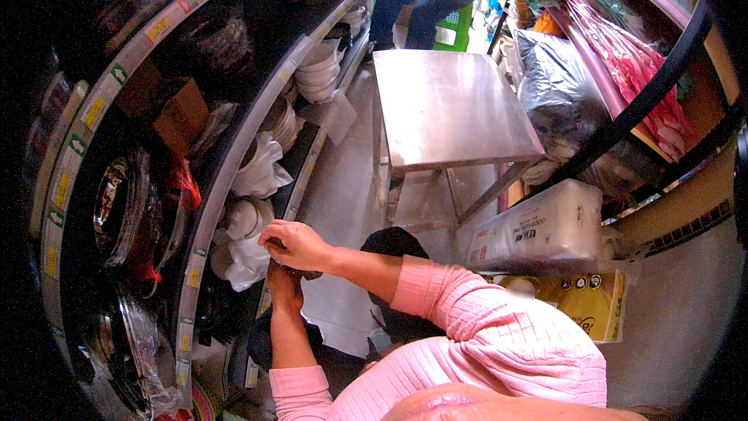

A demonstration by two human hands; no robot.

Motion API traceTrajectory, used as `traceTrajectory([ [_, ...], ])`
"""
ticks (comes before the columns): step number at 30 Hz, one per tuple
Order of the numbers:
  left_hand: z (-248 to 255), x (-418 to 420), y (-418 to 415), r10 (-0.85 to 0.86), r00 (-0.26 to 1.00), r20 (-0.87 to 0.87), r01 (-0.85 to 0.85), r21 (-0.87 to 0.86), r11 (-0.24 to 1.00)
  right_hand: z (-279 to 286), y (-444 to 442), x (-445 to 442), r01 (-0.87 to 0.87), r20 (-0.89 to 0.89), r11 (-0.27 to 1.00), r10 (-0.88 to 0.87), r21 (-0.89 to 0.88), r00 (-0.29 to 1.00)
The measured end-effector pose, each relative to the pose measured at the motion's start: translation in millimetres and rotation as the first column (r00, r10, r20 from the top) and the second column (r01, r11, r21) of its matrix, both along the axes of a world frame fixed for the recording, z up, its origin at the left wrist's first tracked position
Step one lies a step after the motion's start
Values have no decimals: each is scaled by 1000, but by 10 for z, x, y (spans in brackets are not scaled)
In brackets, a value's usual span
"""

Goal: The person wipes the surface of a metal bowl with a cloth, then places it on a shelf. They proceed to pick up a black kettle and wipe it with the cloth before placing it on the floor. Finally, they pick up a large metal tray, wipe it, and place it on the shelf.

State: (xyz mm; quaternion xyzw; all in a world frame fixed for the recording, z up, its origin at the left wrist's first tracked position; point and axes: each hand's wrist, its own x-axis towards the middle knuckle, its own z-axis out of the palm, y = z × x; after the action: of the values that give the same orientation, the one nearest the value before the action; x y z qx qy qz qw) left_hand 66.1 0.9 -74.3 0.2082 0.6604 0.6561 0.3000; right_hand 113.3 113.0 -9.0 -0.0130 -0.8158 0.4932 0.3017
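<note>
My right hand (299, 247) reaches left across my body at the edge of a lower shelf, its fingers curled around something dark and small that I cannot identify. Just below it, my left hand (284, 280) is mostly hidden by the right one, so its fingers do not show. Both hands are close together or touching. Beside them on the shelf stand white bowls (242, 219) and white plastic wrapping (248, 263). Farther up the same shelf are a crumpled white bag (261, 169) and a stack of white bowls (317, 73).
A metal-topped stool or small table (456, 108) stands ahead in the aisle. Behind it sits a person in jeans (418, 3). At right are a clear plastic-wrapped pack (540, 228), a yellow box (584, 304) and a rack with bagged goods (558, 73). Shelving with label strips (216, 210) curves along the left.
</note>
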Motion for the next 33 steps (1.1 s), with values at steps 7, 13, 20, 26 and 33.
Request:
traceTrajectory([
  [7, -55, -37, -15, -32, 996, -85, 26, -71, 997, 9, -13, 0, 0, -19, 999, 1, 46, 1000],
  [13, -98, -70, -14, -6, 994, 111, 1, 41, 999, -1, -31, -16, 1, 11, 1000, -1, 27, 1000],
  [20, -55, -72, 9, -16, 947, 320, -26, 127, 992, 10, -33, -8, 8, 38, 999, -10, 37, 999],
  [26, -313, -188, -33, -106, 989, -106, 99, -74, 992, 59, -55, 7, 5, 47, 999, -6, 35, 999],
  [33, -230, -121, -29, -241, 850, -469, 55, -375, 925, 37, -58, 17, 21, 48, 998, -23, 58, 999],
])
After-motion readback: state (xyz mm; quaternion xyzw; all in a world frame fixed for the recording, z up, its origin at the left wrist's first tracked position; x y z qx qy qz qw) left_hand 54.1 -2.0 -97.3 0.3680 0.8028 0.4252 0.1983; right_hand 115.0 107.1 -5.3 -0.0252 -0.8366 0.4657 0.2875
